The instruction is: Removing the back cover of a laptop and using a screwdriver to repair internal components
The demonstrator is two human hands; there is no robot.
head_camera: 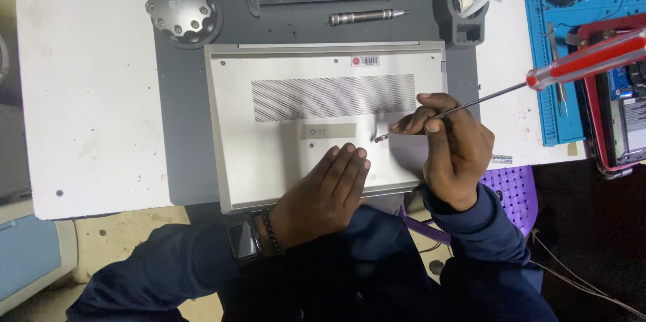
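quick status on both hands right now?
Left hand: open, flat on the laptop base, holding nothing.
Right hand: closed on the screwdriver shaft, tip on the laptop.

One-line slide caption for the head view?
Left hand steadies an upturned silver laptop while the right hand guides a red-handled screwdriver to its base.

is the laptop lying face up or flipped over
Flipped over and shut: the laptop shows its silver underside, with a vent grille facing up. The left hand rests flat on it.
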